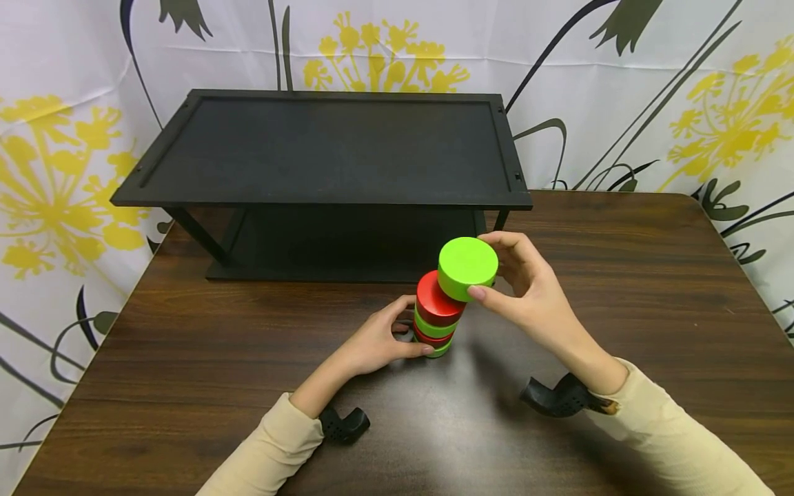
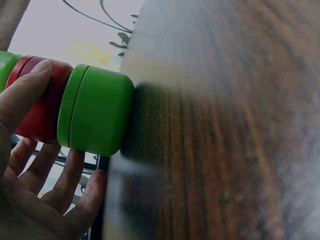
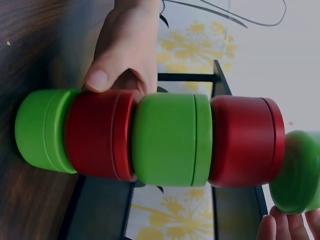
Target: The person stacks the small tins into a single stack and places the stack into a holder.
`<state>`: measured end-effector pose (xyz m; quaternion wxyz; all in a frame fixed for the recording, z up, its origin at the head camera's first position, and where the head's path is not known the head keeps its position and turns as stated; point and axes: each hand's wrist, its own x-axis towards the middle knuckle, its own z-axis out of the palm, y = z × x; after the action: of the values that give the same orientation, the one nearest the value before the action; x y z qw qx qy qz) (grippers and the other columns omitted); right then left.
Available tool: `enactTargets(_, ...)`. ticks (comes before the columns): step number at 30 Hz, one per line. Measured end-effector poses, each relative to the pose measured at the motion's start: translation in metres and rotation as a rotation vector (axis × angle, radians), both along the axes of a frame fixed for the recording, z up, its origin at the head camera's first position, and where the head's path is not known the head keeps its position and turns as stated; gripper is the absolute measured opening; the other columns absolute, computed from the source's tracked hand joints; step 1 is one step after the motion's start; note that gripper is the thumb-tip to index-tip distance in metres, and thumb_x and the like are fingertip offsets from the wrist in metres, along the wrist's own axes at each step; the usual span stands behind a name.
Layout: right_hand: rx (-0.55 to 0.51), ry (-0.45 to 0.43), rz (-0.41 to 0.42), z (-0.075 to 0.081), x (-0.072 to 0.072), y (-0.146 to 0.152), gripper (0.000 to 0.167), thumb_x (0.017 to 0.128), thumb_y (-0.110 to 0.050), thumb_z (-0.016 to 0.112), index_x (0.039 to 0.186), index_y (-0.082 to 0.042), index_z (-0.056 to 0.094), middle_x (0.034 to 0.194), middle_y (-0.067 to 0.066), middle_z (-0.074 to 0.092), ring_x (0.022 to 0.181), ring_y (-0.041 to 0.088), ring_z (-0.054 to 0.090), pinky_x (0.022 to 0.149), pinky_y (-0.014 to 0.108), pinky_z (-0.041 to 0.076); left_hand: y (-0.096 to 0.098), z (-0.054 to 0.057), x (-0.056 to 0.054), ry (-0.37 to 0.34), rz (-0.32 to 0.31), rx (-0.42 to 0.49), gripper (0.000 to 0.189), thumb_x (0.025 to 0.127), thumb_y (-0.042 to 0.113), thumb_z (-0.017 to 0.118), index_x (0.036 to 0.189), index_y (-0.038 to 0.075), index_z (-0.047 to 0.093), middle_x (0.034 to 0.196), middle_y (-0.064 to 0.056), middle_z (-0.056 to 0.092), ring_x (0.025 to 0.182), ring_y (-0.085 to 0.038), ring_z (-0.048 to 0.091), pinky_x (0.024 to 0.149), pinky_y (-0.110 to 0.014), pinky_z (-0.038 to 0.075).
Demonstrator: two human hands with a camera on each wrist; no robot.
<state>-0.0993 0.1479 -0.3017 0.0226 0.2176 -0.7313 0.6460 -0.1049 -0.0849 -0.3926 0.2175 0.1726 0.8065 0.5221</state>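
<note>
Round lidded canisters, red and green in turn, stand stacked on the table. In the right wrist view the stack shows a bottom green canister (image 3: 37, 130), a lower red canister (image 3: 92, 137), a middle green canister (image 3: 165, 140) and an upper red canister (image 3: 242, 142). My left hand (image 1: 375, 341) holds the lower red canister, thumb on one side and fingers around the other. My right hand (image 1: 536, 293) pinches another green canister (image 1: 468, 265) by its sides at the stack's top, offset to the right of the upper red one. Whether these two touch, I cannot tell.
A black two-level shelf (image 1: 353, 148) stands behind the stack on the dark wooden table (image 1: 651, 289). A white curtain (image 1: 558, 41) with yellow flowers hangs behind. Black wrist mounts (image 1: 558, 397) sit beneath both wrists.
</note>
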Motion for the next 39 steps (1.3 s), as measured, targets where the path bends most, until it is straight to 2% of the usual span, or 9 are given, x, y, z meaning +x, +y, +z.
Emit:
enactTargets(10,0.032,0.000,0.042,-0.005,0.002,-0.008,0.054,0.079,0.006,0.070,0.127,0.002,0.045,0.113,-0.011,0.061,0.105,0.009,0.057,0.089,0.019,0.049,0.000,0.001,0.000,0.004,-0.005,0.010,0.068,0.081,0.022,0.078,0.138,0.016,0.043,0.136,-0.006,0.051,0.125,-0.026,0.053,0.104,-0.039,0.048)
enactTargets(16,0.040,-0.008,0.066,-0.006,0.003,-0.012,0.055,0.080,0.003,0.071,0.128,0.001,0.044,0.116,-0.011,0.061,0.107,0.010,0.057,0.091,0.020,0.049,-0.001,0.001,0.000,0.022,-0.017,0.010,0.068,0.082,0.024,0.076,0.140,0.014,0.041,0.138,-0.010,0.051,0.125,-0.029,0.052,0.104,-0.041,0.049)
enactTargets(33,0.072,-0.018,0.079,-0.006,0.004,-0.013,0.056,0.082,0.000,0.071,0.130,-0.002,0.044,0.117,-0.009,0.059,0.108,0.010,0.056,0.093,0.022,0.048,-0.001,0.000,0.000,0.027,-0.020,0.009,0.069,0.083,0.025,0.076,0.141,0.013,0.040,0.139,-0.010,0.050,0.127,-0.030,0.051,0.105,-0.042,0.048)
enactTargets(39,0.098,-0.026,0.075,-0.007,0.004,-0.013,0.061,0.080,0.002,0.072,0.133,-0.003,0.042,0.120,-0.010,0.057,0.111,0.009,0.055,0.094,0.020,0.047,-0.001,-0.001,0.000,0.027,-0.022,0.007,0.068,0.083,0.024,0.076,0.141,0.013,0.041,0.139,-0.010,0.050,0.127,-0.030,0.051,0.104,-0.042,0.048)
